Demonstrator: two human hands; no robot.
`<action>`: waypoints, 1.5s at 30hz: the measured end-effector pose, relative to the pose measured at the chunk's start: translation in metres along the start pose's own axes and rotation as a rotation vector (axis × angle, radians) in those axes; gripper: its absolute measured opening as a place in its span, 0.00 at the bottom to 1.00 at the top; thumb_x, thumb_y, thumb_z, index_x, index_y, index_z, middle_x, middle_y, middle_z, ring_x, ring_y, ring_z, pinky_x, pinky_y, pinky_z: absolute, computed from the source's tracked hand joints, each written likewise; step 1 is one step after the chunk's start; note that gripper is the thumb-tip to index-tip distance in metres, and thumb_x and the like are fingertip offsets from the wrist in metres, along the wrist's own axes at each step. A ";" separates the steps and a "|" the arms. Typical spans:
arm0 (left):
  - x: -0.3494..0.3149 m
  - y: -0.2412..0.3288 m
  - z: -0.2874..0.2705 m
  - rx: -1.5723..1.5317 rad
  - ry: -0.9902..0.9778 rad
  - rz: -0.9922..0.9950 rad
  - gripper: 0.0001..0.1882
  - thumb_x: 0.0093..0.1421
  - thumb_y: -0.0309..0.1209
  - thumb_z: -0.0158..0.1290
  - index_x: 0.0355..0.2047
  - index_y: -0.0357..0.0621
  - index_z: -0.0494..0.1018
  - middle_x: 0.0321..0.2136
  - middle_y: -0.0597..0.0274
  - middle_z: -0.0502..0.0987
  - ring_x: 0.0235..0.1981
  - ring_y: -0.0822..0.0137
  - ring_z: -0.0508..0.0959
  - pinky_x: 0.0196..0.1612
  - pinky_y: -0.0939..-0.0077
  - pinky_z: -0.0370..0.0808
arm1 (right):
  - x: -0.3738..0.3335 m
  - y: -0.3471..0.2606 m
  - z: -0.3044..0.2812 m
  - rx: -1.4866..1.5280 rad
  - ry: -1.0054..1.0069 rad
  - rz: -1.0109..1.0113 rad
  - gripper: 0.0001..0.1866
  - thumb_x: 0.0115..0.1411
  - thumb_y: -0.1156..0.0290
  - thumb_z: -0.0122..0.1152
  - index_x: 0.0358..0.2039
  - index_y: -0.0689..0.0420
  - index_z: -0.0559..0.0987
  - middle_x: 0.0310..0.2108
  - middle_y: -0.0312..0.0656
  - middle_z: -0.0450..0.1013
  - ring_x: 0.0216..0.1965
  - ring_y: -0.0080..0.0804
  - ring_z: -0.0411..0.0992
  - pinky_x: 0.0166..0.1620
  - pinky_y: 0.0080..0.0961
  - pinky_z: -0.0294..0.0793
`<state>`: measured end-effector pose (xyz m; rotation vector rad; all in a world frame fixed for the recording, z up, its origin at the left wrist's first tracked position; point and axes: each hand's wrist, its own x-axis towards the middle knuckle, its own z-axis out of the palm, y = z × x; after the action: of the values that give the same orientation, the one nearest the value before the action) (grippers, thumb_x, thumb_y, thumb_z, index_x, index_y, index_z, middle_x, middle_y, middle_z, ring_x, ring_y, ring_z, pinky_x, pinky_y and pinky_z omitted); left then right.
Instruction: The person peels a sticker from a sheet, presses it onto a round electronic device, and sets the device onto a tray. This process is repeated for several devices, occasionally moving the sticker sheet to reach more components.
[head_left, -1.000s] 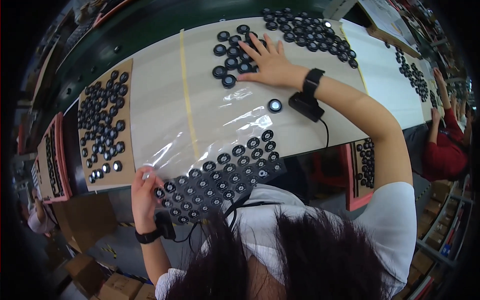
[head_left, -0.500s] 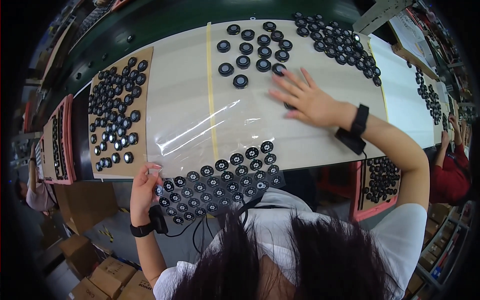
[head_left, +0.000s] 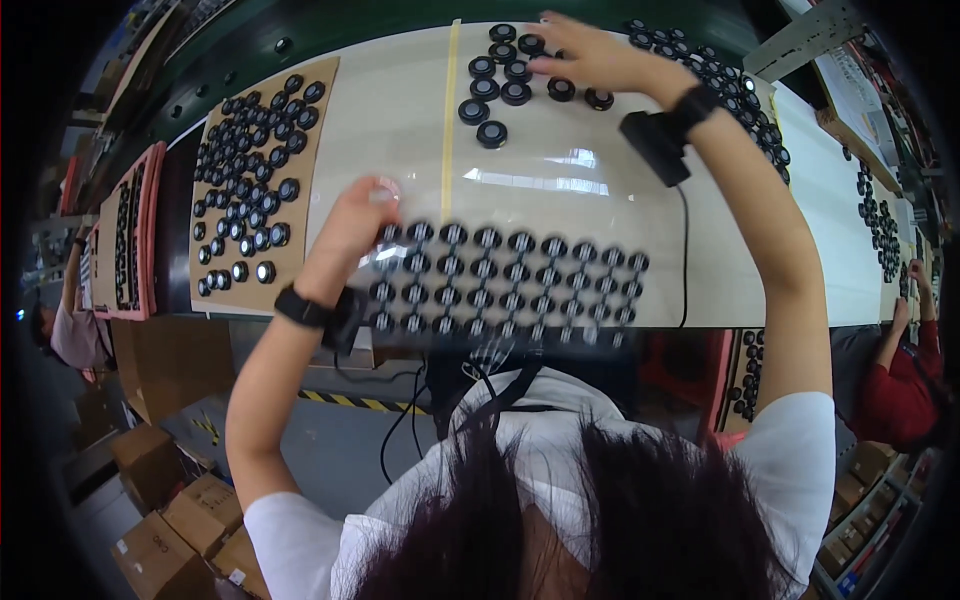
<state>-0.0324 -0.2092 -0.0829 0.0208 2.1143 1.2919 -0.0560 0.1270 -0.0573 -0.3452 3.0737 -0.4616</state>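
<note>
A clear plastic sheet with rows of round black stickers [head_left: 516, 270] hangs over the near edge of the work surface, smeared by motion. At its upper left corner my left hand [head_left: 358, 222] is closed, pinching the sheet; a shiny bit shows at the fingertips. My right hand [head_left: 600, 60] is stretched over the far part of the surface, fingers apart, among a loose group of round black parts with grey centres [head_left: 484, 88]. It holds nothing that I can see, though its fingertips are blurred and whether they touch a part is unclear.
On the left a brown board [head_left: 322, 110] carries many round black parts. More parts [head_left: 700, 62] crowd the far right. A yellow tape line [head_left: 449, 165] crosses the surface. Pink-red trays [head_left: 150, 235] stand further left. A person in red [head_left: 900, 370] works at the right.
My left hand has moved up and right, carrying the sticker sheet onto the surface's near part. My right hand has moved away to the far side; the loose parts there have shifted.
</note>
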 end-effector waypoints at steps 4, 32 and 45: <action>0.032 0.026 0.015 -0.090 0.058 0.066 0.11 0.55 0.27 0.46 0.40 0.43 0.65 0.21 0.64 0.71 0.18 0.75 0.69 0.17 0.83 0.63 | -0.060 -0.003 -0.043 0.217 0.122 -0.076 0.20 0.56 0.60 0.54 0.47 0.54 0.71 0.44 0.40 0.68 0.44 0.32 0.67 0.46 0.22 0.65; 0.070 0.099 0.107 1.149 -0.184 0.808 0.24 0.42 0.50 0.58 0.18 0.37 0.69 0.17 0.50 0.72 0.23 0.51 0.73 0.28 0.63 0.69 | -0.146 -0.022 0.021 1.028 0.096 0.238 0.26 0.49 0.82 0.54 0.51 0.54 0.69 0.24 0.31 0.66 0.26 0.17 0.60 0.32 0.14 0.62; 0.056 0.115 0.111 1.173 -0.207 0.715 0.23 0.42 0.47 0.58 0.21 0.34 0.73 0.20 0.48 0.74 0.27 0.50 0.76 0.31 0.64 0.73 | -0.139 -0.036 0.000 1.017 0.132 0.200 0.33 0.47 0.82 0.58 0.55 0.50 0.64 0.21 0.30 0.65 0.24 0.17 0.60 0.33 0.13 0.62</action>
<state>-0.0527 -0.0436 -0.0528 1.4133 2.4347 0.1401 0.0874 0.1236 -0.0494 0.0342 2.4667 -1.9063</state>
